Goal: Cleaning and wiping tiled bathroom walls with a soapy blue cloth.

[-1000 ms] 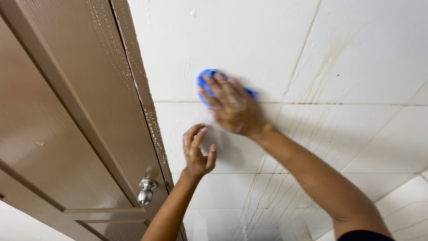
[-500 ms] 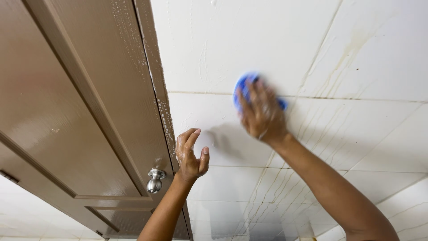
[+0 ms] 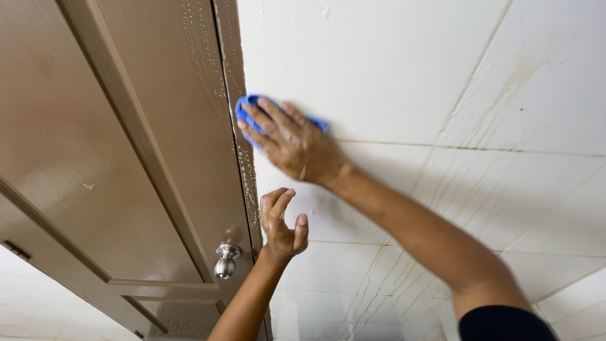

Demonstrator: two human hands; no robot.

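Two bare forearms are seen, with no watch, ring or glove worn on either. The right hand (image 3: 295,146) is flecked with soapy wetness across the knuckles. At the right upper arm, the edge of a dark, short sleeve (image 3: 505,323) is shown. The left hand (image 3: 281,222) is uncovered.

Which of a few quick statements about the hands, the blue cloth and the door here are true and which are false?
1. The right hand presses a blue cloth against the white tiled wall. True.
2. The left hand grips the door knob. False: it is held up bare and loosely curled beside the door frame, above the knob and apart from it.
3. The brown door has a round silver knob. True.
4. The cloth is in the middle of the wall, far from the door. False: it sits right at the door frame's edge.
5. Brownish streaks run along the tiles. True.
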